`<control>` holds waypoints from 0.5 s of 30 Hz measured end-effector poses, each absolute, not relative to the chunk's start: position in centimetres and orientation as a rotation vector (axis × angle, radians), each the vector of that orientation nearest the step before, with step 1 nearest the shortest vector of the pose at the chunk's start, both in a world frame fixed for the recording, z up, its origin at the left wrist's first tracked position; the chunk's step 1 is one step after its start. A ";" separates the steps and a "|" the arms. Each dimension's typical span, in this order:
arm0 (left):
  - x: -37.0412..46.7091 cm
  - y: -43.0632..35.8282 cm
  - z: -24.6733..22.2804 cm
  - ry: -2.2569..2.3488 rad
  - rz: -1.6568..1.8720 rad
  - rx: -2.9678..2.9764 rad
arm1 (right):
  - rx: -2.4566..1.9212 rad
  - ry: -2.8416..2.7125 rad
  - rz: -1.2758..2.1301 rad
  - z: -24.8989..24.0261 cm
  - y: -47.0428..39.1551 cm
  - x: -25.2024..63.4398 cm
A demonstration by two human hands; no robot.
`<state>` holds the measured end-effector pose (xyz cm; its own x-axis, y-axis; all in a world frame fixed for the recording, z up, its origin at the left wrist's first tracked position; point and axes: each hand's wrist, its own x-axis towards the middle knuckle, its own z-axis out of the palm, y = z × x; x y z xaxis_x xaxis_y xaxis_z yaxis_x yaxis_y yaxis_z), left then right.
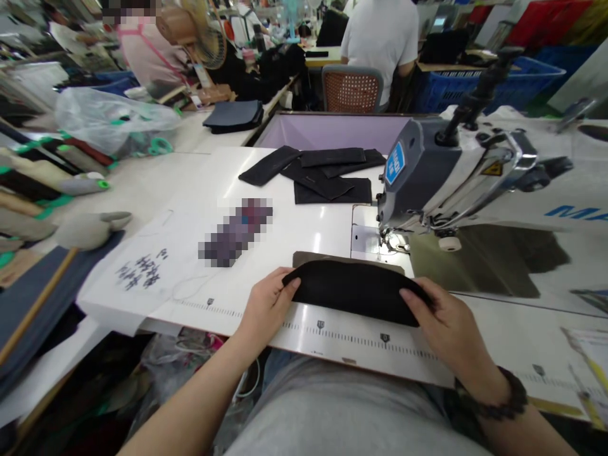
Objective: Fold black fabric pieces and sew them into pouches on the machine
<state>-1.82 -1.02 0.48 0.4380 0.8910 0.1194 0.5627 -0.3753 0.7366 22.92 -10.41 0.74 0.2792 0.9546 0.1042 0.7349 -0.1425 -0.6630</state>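
Note:
A black fabric panel (351, 290) is stretched between my two hands at the front of the sewing table. My left hand (270, 305) pinches its left end between thumb and fingers. At the other end, my right hand (449, 326) grips the panel's right corner, thumb on top. The panel's upper edge bows upward a little. Beneath it, an olive-brown fabric piece (349, 258) shows along the far edge. The lit needle area of the sewing machine (394, 244) lies just beyond, to the right, apart from the panel.
Several black fabric pieces (327, 174) lie in a loose pile behind. Olive fabric sheets (479, 259) rest under the machine arm. Thread cones (57, 164) and a plastic bag (114, 120) crowd the left. A person in a white shirt (380, 31) sits ahead near a blue basket (536, 73).

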 end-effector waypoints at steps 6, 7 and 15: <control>-1.4 0.5 -0.6 1.300 0.630 2.121 | -1.966 -1.449 0.520 0.2 -9.7 23.2; -1.5 0.5 -0.9 1.325 0.628 2.104 | -1.970 -1.449 0.527 0.2 -10.1 23.3; -1.6 0.1 -1.3 1.204 0.742 2.168 | -1.909 -1.756 0.315 -0.3 -11.8 23.5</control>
<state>-1.58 0.14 -1.25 0.4475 0.8715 0.2004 0.5703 -0.4508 0.6867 23.47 -11.78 -0.34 0.1313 0.9758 0.1750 0.8543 -0.0218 -0.5194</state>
